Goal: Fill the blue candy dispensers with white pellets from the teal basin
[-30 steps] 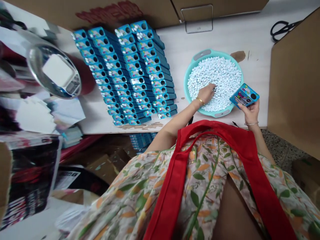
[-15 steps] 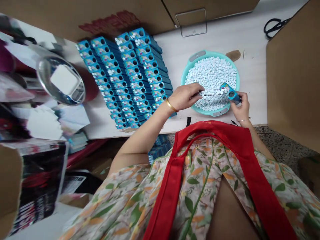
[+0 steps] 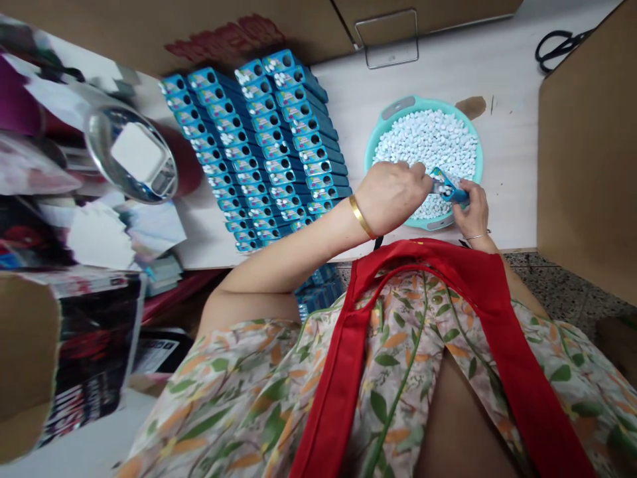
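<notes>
In my right hand (image 3: 472,209) is a small blue box (image 3: 455,192) with a printed end, held over the near right part of a turquoise basin (image 3: 371,149). Small white tablets (image 3: 428,136) fill the basin, and some lie at the box's upper end. My left hand (image 3: 398,192), with a gold bangle on its wrist, is closed above the basin, its fingertips right against the box's upper end. What its fingers pinch is mostly hidden; a clear edge shows beside the box.
Several rows of similar blue boxes (image 3: 273,139) stand left of the basin, white tablets showing at their ends. Further left, a scale in a metal bowl (image 3: 144,159) stands near papers (image 3: 94,236). Cardboard (image 3: 587,153) borders the right side, with black-handled scissors (image 3: 555,53) beside it.
My left hand has moved right from over the tablets to the blue box, its back turning upward. The box is tilted differently in my right hand, which has shifted little.
</notes>
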Available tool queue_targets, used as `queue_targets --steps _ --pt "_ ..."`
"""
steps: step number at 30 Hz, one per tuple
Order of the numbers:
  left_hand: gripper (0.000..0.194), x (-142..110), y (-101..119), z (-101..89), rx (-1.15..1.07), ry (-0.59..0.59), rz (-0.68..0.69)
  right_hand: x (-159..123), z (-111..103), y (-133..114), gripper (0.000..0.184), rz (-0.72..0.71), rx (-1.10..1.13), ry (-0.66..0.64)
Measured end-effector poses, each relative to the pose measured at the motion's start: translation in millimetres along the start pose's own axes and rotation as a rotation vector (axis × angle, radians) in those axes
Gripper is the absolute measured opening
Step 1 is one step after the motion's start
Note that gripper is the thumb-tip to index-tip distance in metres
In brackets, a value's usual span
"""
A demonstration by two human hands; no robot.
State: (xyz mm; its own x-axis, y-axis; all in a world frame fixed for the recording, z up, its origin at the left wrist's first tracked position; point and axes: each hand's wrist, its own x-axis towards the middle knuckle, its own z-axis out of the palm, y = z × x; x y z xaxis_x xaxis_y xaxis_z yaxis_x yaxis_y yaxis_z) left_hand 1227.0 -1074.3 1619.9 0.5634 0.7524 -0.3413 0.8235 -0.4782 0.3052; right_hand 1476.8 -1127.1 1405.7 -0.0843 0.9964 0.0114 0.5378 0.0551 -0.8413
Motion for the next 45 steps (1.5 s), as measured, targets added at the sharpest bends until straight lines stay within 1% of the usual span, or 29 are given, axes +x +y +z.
queue_targets --steps 1,3,4,6,7,8,9,10,11,12,14,15,17,19,22,26,29,31,34,38,40,42,44,45 --pt "0.034 -3 -2 1.4 -0.009 0.027 -0.002 -1 0 1 0.04 0.003 0.007 0.004" --pt "0.033 -7 -17 12.7 -0.025 0.084 -0.043 -3 -1 4 0.04 0.011 0.03 0.013" --pt "0.033 -9 -30 22.9 -0.029 0.107 -0.08 -4 -2 6 0.041 0.014 0.046 0.02" --pt "0.031 -8 -60 52.4 -0.028 0.107 -0.175 -7 -8 8 0.041 0.016 0.077 0.04" --pt "0.031 -5 -74 70.5 -0.026 0.072 -0.221 -8 -11 9 0.042 0.016 0.091 0.054" --pt "0.03 0 -86 90.0 -0.03 0.012 -0.261 -9 -14 10 0.043 0.018 0.101 0.069" --pt "0.031 7 -93 109.7 -0.044 -0.06 -0.288 -10 -18 10 0.044 0.023 0.107 0.087" --pt "0.032 16 -96 128.9 -0.073 -0.125 -0.301 -10 -21 11 0.045 0.032 0.111 0.105" --pt "0.033 27 -94 146.5 -0.115 -0.171 -0.302 -11 -24 11 0.046 0.044 0.114 0.123" --pt "0.036 39 -89 162.0 -0.167 -0.192 -0.294 -11 -27 11 0.047 0.058 0.115 0.139" --pt "0.04 63 -71 185.3 -0.282 -0.171 -0.266 -11 -33 11 0.048 0.08 0.116 0.165" --pt "0.042 73 -62 192.8 -0.333 -0.147 -0.255 -12 -34 11 0.048 0.089 0.114 0.177" --pt "0.043 85 -50 200.0 -0.417 -0.111 -0.24 -13 -37 12 0.049 0.104 0.101 0.202" --pt "0.043 84 -49 197.8 -0.48 -0.101 -0.235 -14 -38 13 0.048 0.109 0.077 0.234" --pt "0.042 61 -63 180.0 -0.527 -0.087 -0.193 -16 -39 15 0.045 0.092 0.049 0.255" --pt "0.04 22 -81 137.8 -0.49 0.002 -0.058 -14 -37 16 0.044 0.052 0.018 0.225" --pt "0.038 5 -80 101.9 -0.408 0.054 0.031 -10 -32 12 0.044 0.032 -0.009 0.164" --pt "0.036 2 -73 79.3 -0.332 0.056 0.064 -6 -27 7 0.045 0.026 -0.006 0.11" --pt "0.032 4 -55 49.3 -0.193 0.007 0.076 -1 -19 0 0.046 0.012 0.013 0.038" --pt "0.03 7 -27 18.2 -0.024 -0.054 0.023 0 -8 -3 0.042 -0.023 -0.007 0.033" --pt "0.031 7 -13 8.0 0.03 -0.057 -0.006 -1 -5 -3 0.041 -0.046 -0.033 0.031" --pt "0.031 4 -1 2.3 0.06 -0.044 -0.007 -2 -2 -1 0.042 -0.05 -0.06 0.011" --pt "0.031 1 5 1.8 0.064 -0.009 0.017 -4 -1 0 0.041 -0.042 -0.078 -0.015" --pt "0.031 -1 4 3.7 0.057 0.015 0.03 -4 -1 1 0.041 -0.042 -0.082 -0.023"
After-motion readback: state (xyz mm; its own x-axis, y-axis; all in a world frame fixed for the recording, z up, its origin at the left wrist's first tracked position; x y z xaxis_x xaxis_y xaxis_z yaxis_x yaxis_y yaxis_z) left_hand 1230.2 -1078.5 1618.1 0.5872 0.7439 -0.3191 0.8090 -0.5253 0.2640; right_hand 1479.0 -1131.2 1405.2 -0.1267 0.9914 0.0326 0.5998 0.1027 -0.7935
